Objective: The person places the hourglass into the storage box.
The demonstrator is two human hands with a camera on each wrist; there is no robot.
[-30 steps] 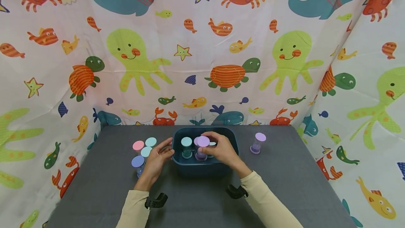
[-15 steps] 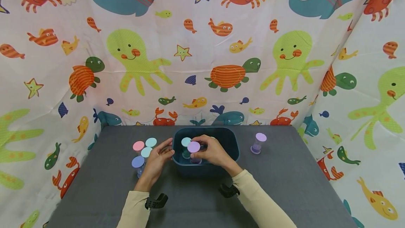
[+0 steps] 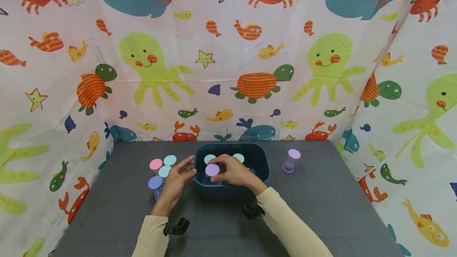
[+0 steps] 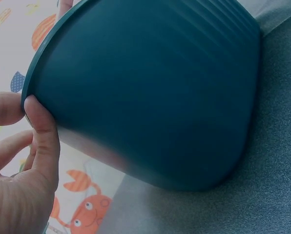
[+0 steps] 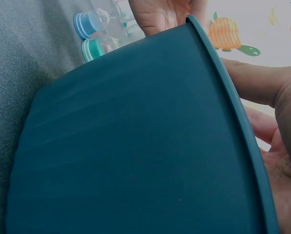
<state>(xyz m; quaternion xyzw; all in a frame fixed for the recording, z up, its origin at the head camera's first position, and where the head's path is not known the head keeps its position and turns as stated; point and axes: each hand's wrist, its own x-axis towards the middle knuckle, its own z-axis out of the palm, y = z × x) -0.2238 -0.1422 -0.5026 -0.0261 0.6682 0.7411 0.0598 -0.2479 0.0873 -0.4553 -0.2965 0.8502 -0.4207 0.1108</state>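
Observation:
My right hand [image 3: 233,171] reaches over the front rim of a dark teal plastic bin [image 3: 232,194]. Its thumb and fingers grip a purple-capped sand timer [image 3: 212,170] upright at the bin's left front; the lower part is hidden behind the wall. Other timers stand inside: one with a light teal cap [image 3: 209,158] at the left and another teal-capped timer [image 3: 238,157] towards the back. A further cap is mostly covered by my right hand. My left hand [image 3: 176,181] holds the bin's left rim, its thumb [image 4: 43,124] on the outside in the left wrist view.
Left of the bin stand a pink-capped timer [image 3: 156,164], two teal-capped timers [image 3: 170,160] and a blue-capped timer [image 3: 155,183], close to my left forearm. A lone purple-capped timer [image 3: 292,160] is on the grey table [image 3: 321,209] at the right. Behind hangs a patterned curtain [image 3: 221,102].
My right hand has carried the purple-capped timer leftward and a little towards me inside the bin, bringing the back teal cap into sight. The left hand stays at the rim.

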